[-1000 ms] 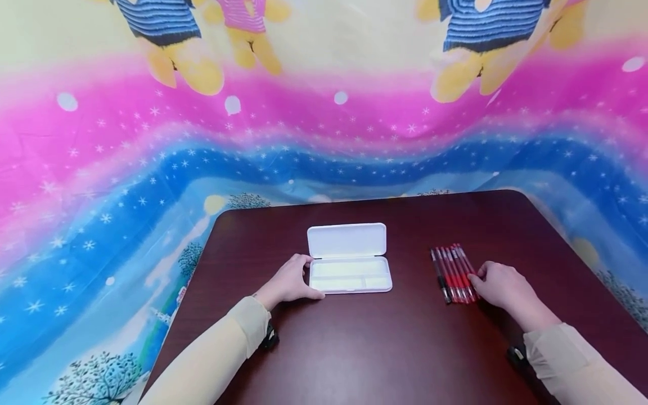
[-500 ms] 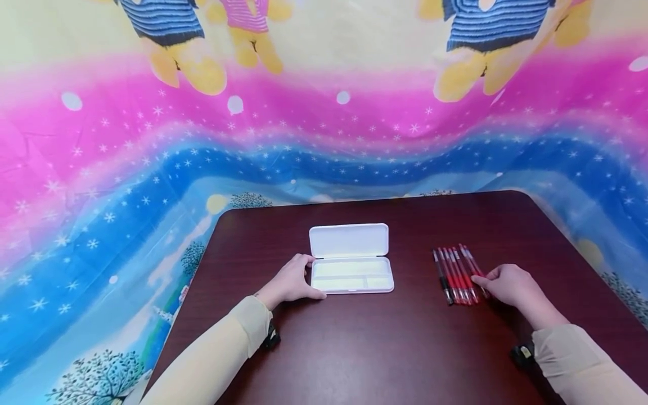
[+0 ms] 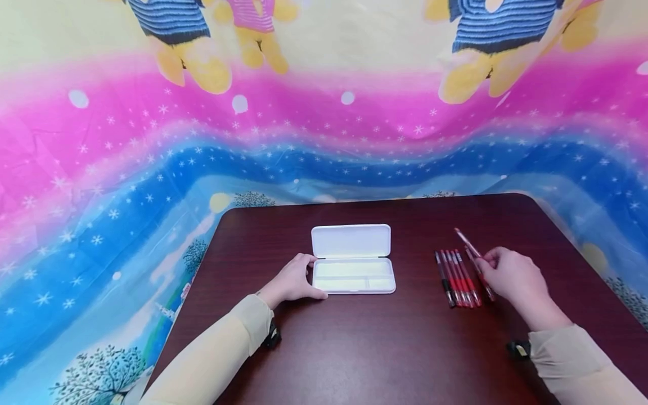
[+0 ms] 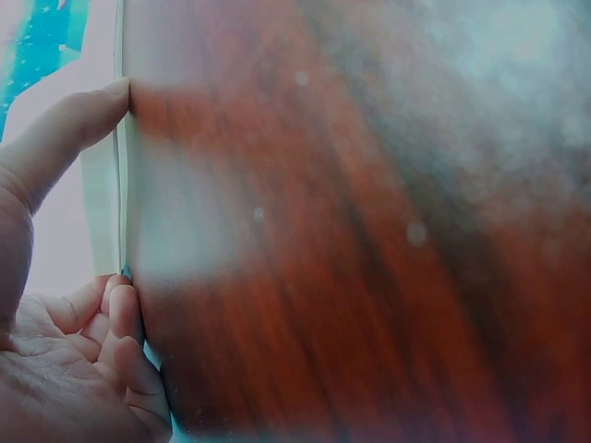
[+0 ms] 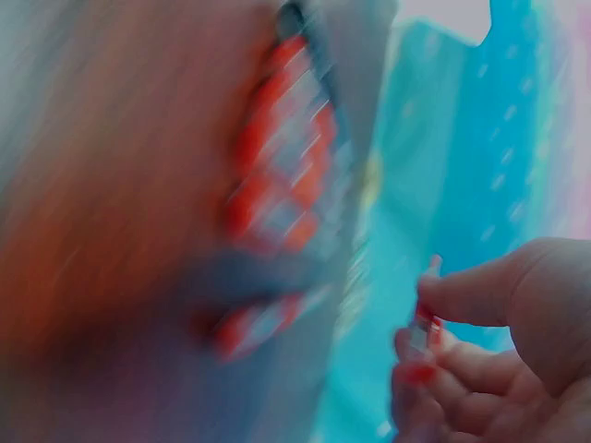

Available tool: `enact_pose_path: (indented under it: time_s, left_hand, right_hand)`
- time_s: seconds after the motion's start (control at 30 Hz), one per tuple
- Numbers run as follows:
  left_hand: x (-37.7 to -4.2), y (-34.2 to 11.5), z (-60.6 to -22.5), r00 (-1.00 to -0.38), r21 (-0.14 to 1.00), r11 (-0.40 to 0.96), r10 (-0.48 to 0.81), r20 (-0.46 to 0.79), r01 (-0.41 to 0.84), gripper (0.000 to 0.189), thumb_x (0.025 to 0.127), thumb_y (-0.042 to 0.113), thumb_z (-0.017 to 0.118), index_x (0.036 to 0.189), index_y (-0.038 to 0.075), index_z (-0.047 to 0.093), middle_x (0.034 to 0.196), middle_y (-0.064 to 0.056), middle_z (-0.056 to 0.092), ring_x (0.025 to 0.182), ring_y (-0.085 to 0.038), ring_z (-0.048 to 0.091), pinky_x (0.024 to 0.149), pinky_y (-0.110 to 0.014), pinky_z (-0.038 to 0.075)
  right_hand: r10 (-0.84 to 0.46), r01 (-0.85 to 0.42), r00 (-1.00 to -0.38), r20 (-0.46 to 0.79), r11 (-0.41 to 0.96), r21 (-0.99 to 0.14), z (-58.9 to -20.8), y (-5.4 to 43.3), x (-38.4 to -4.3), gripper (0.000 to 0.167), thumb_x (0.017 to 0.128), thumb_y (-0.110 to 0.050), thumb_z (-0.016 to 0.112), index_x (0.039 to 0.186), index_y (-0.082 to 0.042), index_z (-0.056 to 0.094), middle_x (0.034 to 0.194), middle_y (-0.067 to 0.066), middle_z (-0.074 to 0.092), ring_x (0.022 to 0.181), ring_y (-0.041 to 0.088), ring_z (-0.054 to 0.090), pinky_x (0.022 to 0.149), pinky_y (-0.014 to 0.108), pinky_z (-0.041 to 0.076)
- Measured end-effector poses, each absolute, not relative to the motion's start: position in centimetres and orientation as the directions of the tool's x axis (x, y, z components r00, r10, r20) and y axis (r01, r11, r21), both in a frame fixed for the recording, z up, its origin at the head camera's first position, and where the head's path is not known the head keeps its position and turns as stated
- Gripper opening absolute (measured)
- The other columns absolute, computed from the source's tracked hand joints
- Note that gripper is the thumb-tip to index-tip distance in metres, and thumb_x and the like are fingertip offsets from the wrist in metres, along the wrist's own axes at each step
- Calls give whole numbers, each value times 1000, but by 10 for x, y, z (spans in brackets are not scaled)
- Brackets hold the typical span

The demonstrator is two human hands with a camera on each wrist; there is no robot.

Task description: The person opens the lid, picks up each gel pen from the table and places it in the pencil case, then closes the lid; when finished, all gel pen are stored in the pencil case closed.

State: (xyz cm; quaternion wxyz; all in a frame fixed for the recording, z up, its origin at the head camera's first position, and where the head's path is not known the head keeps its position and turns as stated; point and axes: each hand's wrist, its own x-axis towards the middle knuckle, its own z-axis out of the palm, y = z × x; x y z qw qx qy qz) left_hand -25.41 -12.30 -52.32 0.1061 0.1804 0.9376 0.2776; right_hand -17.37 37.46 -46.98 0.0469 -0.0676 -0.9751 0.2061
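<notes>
In the head view a white pencil case (image 3: 351,241) lies open on the table, its lid tilted back and its divided tray facing up. My left hand (image 3: 291,280) holds the case's left end, thumb at the front edge and fingers at the back corner. Between thumb and fingers, my right hand (image 3: 515,279) pinches a red gel pen (image 3: 466,241), raised over the table with its far end pointing up and away. Just under it another red pen (image 3: 487,286) lies at a slant. A row of several red pens (image 3: 459,281) with one black pen (image 3: 444,278) lies to its left.
The dark red-brown table (image 3: 385,349) has rounded far corners. Behind it hangs a colourful printed cloth (image 3: 314,135) that surrounds the far and side edges. A black wrist camera (image 3: 519,350) sits under the right sleeve, another (image 3: 273,334) under the left.
The right hand has drawn a red pen off the right side of the row and lifted it. The left hand stays on the pencil case.
</notes>
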Motion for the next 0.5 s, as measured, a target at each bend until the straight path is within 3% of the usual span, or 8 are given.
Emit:
enact_pose_path:
  time_s: [0.13,0.23,0.37,0.5]
  left_hand:
    - [-254,-124,-524,-914,561,781,393,-104,272,100,69,51,102,147,6,59,132,-7,64,114,-20,63,105,-40,55]
    - [-253,-124,-524,-912,565,777,397,-100,276,100,69,51,102,146,6,60,133,-7,64,114,-21,63,105,-41,55]
    - [-254,-123,-523,-911,569,772,403,-92,284,99,69,50,103,146,5,60,132,-7,64,114,-21,63,104,-41,55]
    - [-253,-122,-524,-911,571,770,402,-89,283,98,68,50,103,145,5,60,130,-7,64,111,-20,63,103,-40,55]
  right_hand:
    - [21,-104,-943,331,928,-357,-462,316,-183,22,101,-25,75,110,-5,77,98,17,74,78,32,65,65,55,53]
    - [-95,-259,-891,444,910,-325,-461,273,-193,14,98,-19,81,108,-8,80,99,12,76,86,34,68,76,58,55]
    - [-208,-372,-872,443,871,-322,-468,226,-211,11,98,-19,83,107,-13,82,103,9,79,99,36,70,87,57,54]
    - [-274,-397,-890,365,858,-326,-482,190,-227,9,99,-23,83,105,-17,84,103,5,79,101,31,69,91,54,53]
